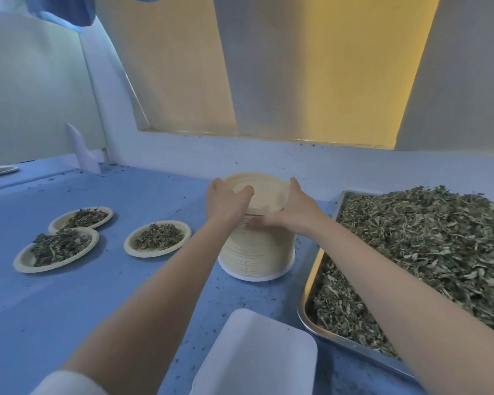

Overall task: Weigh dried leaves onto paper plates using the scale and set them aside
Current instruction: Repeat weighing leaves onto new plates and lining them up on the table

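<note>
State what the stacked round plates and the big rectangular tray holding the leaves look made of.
Stack of round beige plates: probably paper or pulp, matte, thin layered edges showing. Rectangular silver tray of dried leaves: apparently metal, maybe stainless steel; its shiny rim mirrors yellow light.

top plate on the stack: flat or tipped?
Tipped. The top plate is raised at its right edge off the stack, held by both hands.
</note>
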